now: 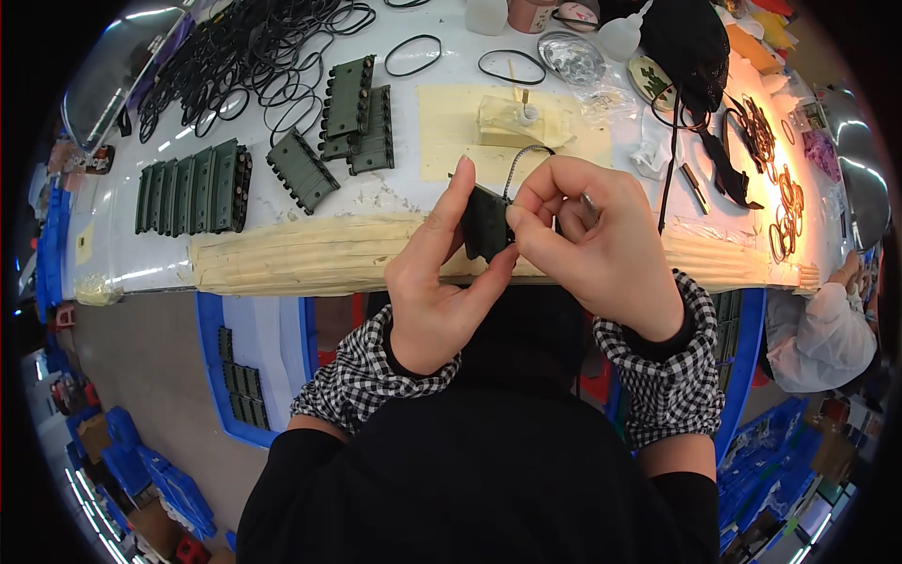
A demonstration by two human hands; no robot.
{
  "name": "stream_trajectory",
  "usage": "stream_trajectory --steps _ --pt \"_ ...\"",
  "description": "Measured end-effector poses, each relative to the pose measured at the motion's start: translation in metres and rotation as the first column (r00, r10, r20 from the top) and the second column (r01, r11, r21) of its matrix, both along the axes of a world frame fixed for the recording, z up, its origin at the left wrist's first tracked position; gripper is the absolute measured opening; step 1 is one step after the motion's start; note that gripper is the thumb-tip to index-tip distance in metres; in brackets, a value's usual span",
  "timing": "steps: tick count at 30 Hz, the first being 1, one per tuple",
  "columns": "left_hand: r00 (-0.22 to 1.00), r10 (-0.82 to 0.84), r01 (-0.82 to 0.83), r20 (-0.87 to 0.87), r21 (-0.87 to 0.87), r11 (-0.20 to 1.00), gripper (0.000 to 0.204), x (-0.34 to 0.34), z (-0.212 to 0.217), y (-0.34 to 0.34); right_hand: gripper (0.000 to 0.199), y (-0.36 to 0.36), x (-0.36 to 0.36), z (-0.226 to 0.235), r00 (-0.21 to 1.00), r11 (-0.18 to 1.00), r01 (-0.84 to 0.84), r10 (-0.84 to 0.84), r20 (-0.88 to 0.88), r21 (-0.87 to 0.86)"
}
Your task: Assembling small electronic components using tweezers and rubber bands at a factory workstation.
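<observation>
Both hands meet over the table's (310, 258) front edge. The left hand (440, 282) and right hand (597, 246) pinch one small dark green part (486, 226). Fingers hide most of it.

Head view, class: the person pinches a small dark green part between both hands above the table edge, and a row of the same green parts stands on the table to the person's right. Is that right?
Not quite. In the head view the row of green parts stands to the person's left, not right. The rest holds: left hand and right hand pinch the small dark green part above the table edge.
</observation>
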State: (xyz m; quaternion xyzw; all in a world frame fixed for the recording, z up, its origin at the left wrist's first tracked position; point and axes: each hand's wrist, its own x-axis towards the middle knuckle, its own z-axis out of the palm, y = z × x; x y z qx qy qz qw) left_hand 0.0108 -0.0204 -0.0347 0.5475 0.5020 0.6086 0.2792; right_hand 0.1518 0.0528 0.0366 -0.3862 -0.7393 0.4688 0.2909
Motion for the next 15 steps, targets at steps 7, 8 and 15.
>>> stream_trajectory --steps 7,8,15 --pt "0.99 -0.07 0.077 0.123 -0.057 0.995 0.075 -0.004 0.001 0.003 0.012 -0.009 -0.007 -0.011 0.998 0.995 0.043 -0.047 0.043 0.089" --pt "0.988 -0.09 0.099 0.128 -0.068 0.993 0.076 -0.006 0.0 0.003 0.013 -0.009 -0.007 -0.011 0.998 0.995 0.04 -0.044 0.046 0.093" --pt "0.664 -0.349 0.599 0.661 -0.19 0.778 0.073 -0.036 0.015 0.008 0.019 0.003 0.006 -0.001 0.974 0.895 0.226 -0.207 -0.09 0.384"
